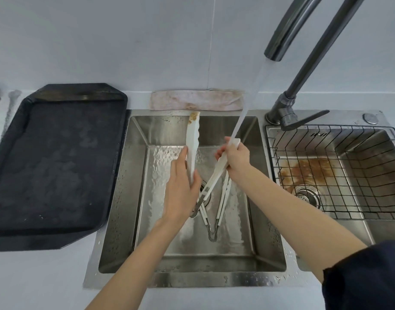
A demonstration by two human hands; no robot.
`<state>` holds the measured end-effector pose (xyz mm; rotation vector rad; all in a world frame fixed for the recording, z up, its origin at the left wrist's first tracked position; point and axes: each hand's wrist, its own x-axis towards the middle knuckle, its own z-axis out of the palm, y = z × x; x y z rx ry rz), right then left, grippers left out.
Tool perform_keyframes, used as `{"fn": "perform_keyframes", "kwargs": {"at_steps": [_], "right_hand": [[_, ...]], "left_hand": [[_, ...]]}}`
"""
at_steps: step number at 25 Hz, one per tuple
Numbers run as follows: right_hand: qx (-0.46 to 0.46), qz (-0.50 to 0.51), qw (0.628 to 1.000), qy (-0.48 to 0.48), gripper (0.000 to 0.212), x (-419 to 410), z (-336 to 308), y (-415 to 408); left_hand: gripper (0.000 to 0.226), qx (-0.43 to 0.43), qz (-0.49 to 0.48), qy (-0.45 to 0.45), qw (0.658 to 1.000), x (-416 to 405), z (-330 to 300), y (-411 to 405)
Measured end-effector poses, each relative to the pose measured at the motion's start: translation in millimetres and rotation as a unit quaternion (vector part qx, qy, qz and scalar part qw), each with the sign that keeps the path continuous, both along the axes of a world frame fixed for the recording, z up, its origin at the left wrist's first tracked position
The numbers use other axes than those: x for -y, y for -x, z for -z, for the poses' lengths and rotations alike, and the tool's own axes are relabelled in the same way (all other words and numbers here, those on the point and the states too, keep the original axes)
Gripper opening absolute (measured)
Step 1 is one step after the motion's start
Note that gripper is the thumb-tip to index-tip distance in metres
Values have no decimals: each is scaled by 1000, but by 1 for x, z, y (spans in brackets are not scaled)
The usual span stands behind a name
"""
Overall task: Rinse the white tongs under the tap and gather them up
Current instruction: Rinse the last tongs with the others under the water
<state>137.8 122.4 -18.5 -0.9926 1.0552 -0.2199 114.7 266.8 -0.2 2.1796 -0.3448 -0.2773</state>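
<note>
I hold one pair of white tongs (193, 139) spread wide over the left sink basin (134, 175). My left hand (183, 184) grips the left arm, whose tip carries brown food residue. My right hand (235, 158) grips the right arm near its tip, and the water stream (247, 101) from the tap spout (281, 39) lands right there. A second pair of white tongs (221, 204) lies on the basin floor below, near the drain, its metal hinge pointing toward me.
A black tray (53, 162) lies on the counter to the left. A stained cloth (196, 100) sits behind the basin. The right basin holds a black wire rack (348, 166) over brown stains and a drain. The tap handle (303, 121) stands between the basins.
</note>
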Motion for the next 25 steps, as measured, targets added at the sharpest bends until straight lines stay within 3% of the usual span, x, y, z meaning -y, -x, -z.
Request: {"fn": "perform_keyframes", "kwargs": {"at_steps": [4, 8, 12, 14, 15, 17, 19, 22, 25], "right_hand": [[-29, 28, 999, 3, 26, -4, 1, -2], [-63, -14, 997, -39, 29, 4, 3, 5], [-225, -199, 938, 175, 59, 12, 4, 24], [-181, -184, 931, 257, 56, 13, 1, 33], [-136, -172, 943, 251, 50, 14, -1, 36], [-31, -145, 980, 131, 37, 14, -6, 39], [52, -140, 989, 20, 23, 13, -14, 39], [74, -116, 990, -17, 13, 9, -22, 35], [35, -84, 995, -37, 11, 5, -21, 26]], "left_hand": [[58, -4, 24, -2, 1000, 1, 1, 3], [56, 13, 47, -41, 998, 3, 7, 3], [52, 61, 87, -74, 992, 16, 10, 4], [52, 71, 105, -100, 987, 23, 13, 5], [52, 71, 108, -112, 985, 26, 14, 5], [52, 68, 115, -123, 983, 31, 17, 6], [52, 55, 135, -119, 982, 32, 17, 10], [53, 49, 149, -115, 981, 31, 16, 16], [53, 44, 142, -124, 981, 27, 16, 17]]}}
